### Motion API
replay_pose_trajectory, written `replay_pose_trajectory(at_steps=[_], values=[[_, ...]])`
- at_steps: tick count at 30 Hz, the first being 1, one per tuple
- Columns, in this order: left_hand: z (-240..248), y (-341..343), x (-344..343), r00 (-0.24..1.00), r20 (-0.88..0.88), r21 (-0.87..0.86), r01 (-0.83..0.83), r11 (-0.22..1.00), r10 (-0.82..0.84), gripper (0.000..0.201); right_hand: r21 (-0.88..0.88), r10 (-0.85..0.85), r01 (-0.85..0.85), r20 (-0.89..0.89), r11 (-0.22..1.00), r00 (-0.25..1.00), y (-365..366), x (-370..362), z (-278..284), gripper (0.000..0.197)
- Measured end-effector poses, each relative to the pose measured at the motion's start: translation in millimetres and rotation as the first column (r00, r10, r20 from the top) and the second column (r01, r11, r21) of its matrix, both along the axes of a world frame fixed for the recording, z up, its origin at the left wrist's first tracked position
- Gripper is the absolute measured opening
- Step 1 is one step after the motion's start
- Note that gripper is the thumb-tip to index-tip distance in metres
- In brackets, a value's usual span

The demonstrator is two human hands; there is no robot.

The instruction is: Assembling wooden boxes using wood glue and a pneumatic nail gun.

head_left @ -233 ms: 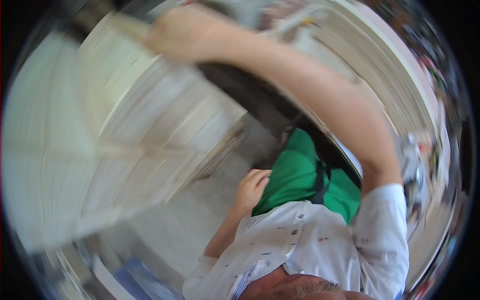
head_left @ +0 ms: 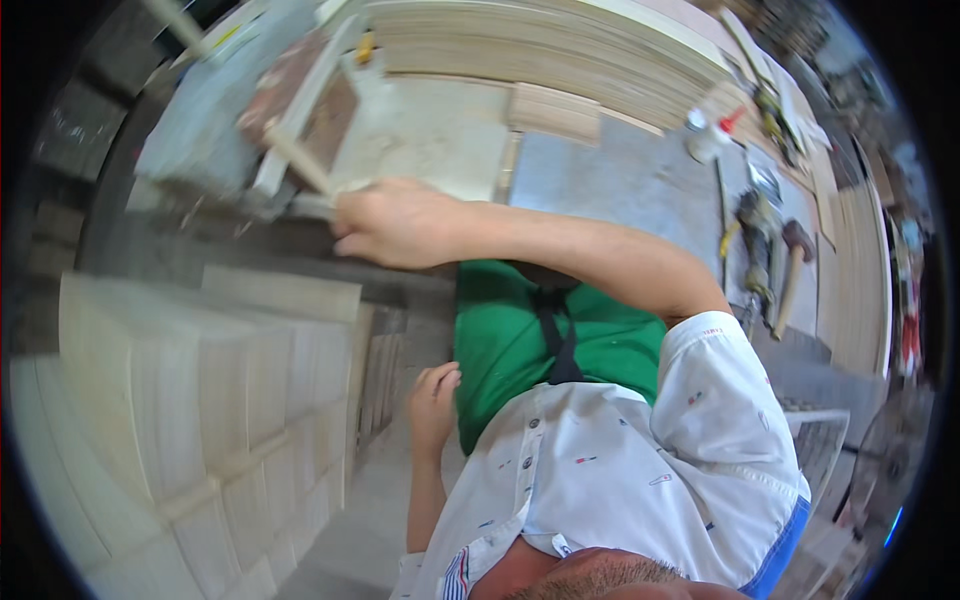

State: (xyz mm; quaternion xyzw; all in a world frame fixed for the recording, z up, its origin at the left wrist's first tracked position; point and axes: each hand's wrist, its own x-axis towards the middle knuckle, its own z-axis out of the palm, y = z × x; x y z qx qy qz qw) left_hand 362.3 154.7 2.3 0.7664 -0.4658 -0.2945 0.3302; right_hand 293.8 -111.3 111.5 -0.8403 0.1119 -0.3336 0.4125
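Observation:
My right arm reaches leftward across my body, and my right hand (head_left: 393, 224) is closed in a fist, slightly blurred, at the bench's left front edge. Close beyond its knuckles a pale wooden stick (head_left: 297, 160) slants up and left. Whether the fist grips it, or something else, is hidden. My left hand (head_left: 433, 400) hangs beside my green trousers (head_left: 500, 340), fingers loosely bent and slightly apart, with nothing visible in it. To its left rises a tall stack of pale wooden boards (head_left: 220, 390).
Along the bench's back lie long stacked wooden strips (head_left: 560, 55). On its right are a white bottle with a red tip (head_left: 712, 138), a power tool (head_left: 757, 235) and a hammer (head_left: 795, 262). A plastic-wrapped bundle (head_left: 215, 130) sits at the far left.
The view has swung from the board stack toward the bench. My right hand has come away from above the stack, back nearer my body. My left hand still hangs at my thigh.

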Motion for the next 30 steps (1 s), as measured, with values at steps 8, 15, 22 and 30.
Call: replay_pose_trajectory(at_steps=[8,15,22,30], values=[[-82.3,-274.3,-267.4,0.988,-0.118,-0.077,0.094,0.993,-0.102,0.013,-0.085,-0.383,0.406,-0.546,0.91,0.745,-292.3,-428.5,-159.0,0.021],[-2.5,-454.5,-303.1,0.875,0.277,-0.381,0.479,0.79,-0.397,0.019,-0.373,-0.552,0.427,-0.357,0.824,0.754,-357.0,-407.3,-151.7,0.048],[110.1,-632.8,-314.8,0.549,0.79,-0.366,0.78,0.507,-0.275,0.052,-0.446,-0.503,0.264,-0.592,0.855,0.63,-398.5,-366.9,-157.1,0.066],[132.7,-730.7,-280.2,0.417,0.682,0.016,0.813,0.582,-0.601,0.079,-0.456,-0.546,0.316,-0.567,0.832,0.617,-401.8,-354.4,-156.3,0.042]])
